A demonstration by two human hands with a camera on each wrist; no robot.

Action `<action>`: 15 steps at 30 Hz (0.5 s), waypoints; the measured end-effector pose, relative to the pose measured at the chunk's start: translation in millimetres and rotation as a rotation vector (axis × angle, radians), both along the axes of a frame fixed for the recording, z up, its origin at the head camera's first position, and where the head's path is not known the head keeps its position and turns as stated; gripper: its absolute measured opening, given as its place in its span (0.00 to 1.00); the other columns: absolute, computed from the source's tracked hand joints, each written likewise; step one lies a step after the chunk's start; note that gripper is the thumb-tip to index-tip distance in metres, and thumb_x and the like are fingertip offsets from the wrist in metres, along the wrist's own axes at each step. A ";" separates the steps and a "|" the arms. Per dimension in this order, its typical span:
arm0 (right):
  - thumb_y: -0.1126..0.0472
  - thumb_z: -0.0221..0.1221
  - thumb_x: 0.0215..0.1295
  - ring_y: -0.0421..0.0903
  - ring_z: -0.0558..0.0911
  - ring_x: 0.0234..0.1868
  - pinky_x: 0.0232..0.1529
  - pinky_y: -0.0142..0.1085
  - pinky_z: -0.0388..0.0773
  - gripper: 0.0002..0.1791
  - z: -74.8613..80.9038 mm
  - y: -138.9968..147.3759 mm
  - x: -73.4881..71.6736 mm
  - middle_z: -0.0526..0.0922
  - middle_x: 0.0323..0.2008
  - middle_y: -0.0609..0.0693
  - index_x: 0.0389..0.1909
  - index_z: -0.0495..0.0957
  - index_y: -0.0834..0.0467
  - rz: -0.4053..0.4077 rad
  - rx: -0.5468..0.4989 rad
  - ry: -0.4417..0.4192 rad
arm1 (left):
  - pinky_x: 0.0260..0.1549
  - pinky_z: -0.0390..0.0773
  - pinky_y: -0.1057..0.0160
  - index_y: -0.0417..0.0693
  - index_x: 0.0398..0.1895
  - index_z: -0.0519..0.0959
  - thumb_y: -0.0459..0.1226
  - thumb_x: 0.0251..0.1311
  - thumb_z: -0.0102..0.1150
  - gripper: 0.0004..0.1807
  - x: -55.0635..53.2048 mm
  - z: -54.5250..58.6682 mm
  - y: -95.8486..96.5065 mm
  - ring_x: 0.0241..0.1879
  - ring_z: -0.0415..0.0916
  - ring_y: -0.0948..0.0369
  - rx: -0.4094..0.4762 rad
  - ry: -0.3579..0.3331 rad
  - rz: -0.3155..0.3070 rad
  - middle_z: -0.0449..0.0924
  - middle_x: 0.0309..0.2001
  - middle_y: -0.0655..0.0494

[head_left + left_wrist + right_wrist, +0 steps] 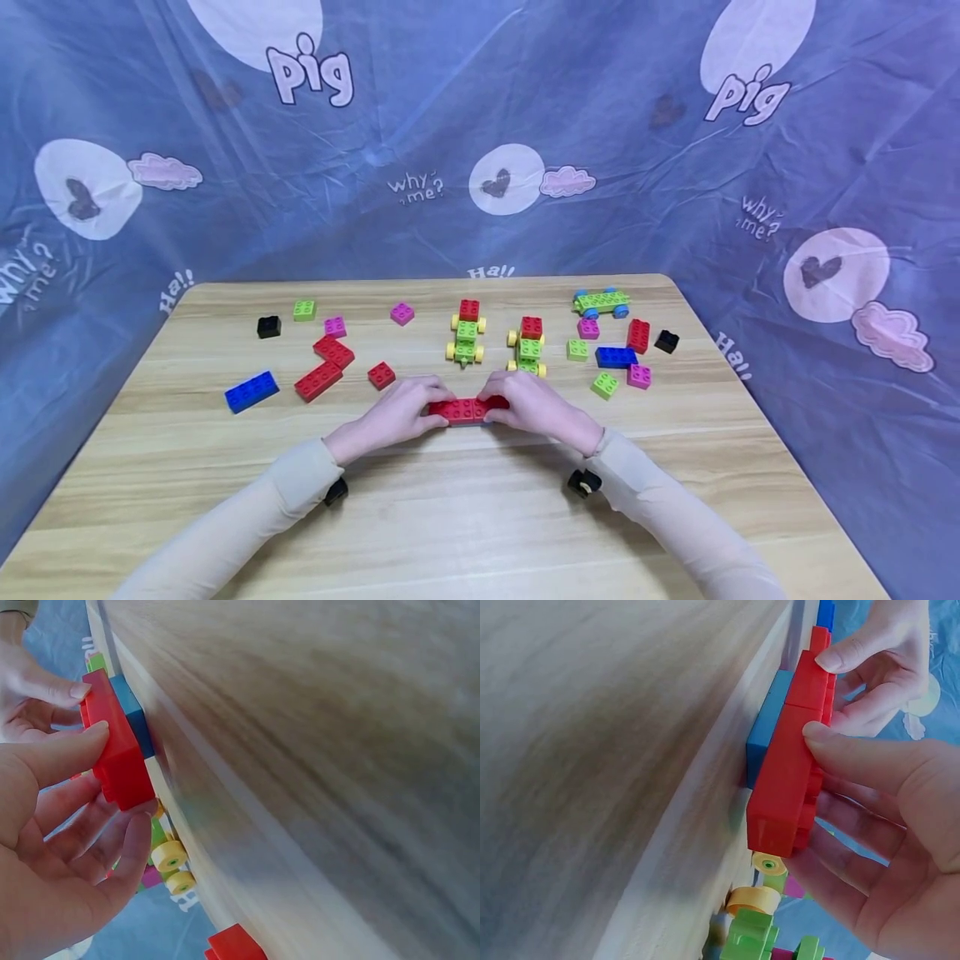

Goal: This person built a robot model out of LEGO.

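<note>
We see red bricks (461,411), a blue brick (768,724), lime cars (467,332) with yellow wheels (478,353), beige sleeves (247,517), a wood-grained table (465,517), a blue cloth (375,237) with pink clouds (567,181).

Pale glare washes the near tabletop (465,533) while wrist views look dimmer.

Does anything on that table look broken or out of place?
Nothing looks broken. One mild oddity: between the left hand and right hand, the red bricks overhang both ends of the blue brick underneath, though that may be deliberate.

The blue cloth (435,100) reads "pig" (310,71), "why me?" (415,187) and "Ha!!" (491,272), each more than once.
</note>
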State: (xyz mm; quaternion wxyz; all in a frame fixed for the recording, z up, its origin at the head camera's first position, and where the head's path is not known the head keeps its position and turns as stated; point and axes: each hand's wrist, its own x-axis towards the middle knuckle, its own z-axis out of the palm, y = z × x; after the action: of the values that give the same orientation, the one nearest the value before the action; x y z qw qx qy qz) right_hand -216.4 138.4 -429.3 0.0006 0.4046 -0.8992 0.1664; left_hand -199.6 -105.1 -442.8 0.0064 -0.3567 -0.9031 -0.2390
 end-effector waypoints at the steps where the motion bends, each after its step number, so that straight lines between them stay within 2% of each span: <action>1: 0.57 0.70 0.57 0.43 0.87 0.41 0.45 0.34 0.85 0.13 0.2 -0.1 0.0 0.88 0.39 0.49 0.42 0.86 0.57 0.001 0.002 0.002 | 0.47 0.84 0.57 0.42 0.52 0.84 0.38 0.58 0.69 0.19 -0.1 -0.1 -0.1 0.45 0.83 0.56 -0.002 0.002 -0.003 0.85 0.45 0.51; 15: 0.58 0.71 0.56 0.45 0.87 0.42 0.47 0.36 0.85 0.14 1.9 0.7 2.5 0.88 0.40 0.50 0.43 0.86 0.57 -0.014 -0.009 -0.023 | 0.52 0.83 0.54 0.43 0.54 0.82 0.40 0.58 0.69 0.21 -2.9 -5.0 -1.6 0.50 0.83 0.54 -0.013 -0.037 0.003 0.84 0.50 0.50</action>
State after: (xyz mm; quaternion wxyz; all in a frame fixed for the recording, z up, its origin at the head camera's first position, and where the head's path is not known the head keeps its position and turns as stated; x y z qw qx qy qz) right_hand -213.9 139.1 -427.4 -0.0066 0.3963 -0.9012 0.1751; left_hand -202.5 -106.7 -447.8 -0.0121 -0.3507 -0.9052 -0.2398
